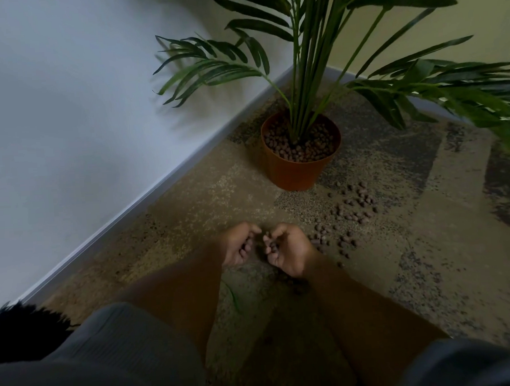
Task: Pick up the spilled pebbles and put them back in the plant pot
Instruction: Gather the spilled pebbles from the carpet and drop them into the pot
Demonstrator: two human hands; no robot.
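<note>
An orange plant pot [294,175] stands on the carpet near the wall corner, filled with brown pebbles around a green palm. Spilled pebbles [350,208] lie scattered on the carpet to the pot's lower right. My left hand [239,247] and my right hand [287,250] are cupped side by side above the carpet, below the pot. Each is curled around a few brown pebbles. A small dark clump of pebbles [295,284] lies on the carpet under my right wrist.
A white wall with a grey baseboard [146,199] runs diagonally along the left. Long palm fronds [465,90] spread out over the right side at hand height and above. The patterned carpet [417,272] fills the lower right.
</note>
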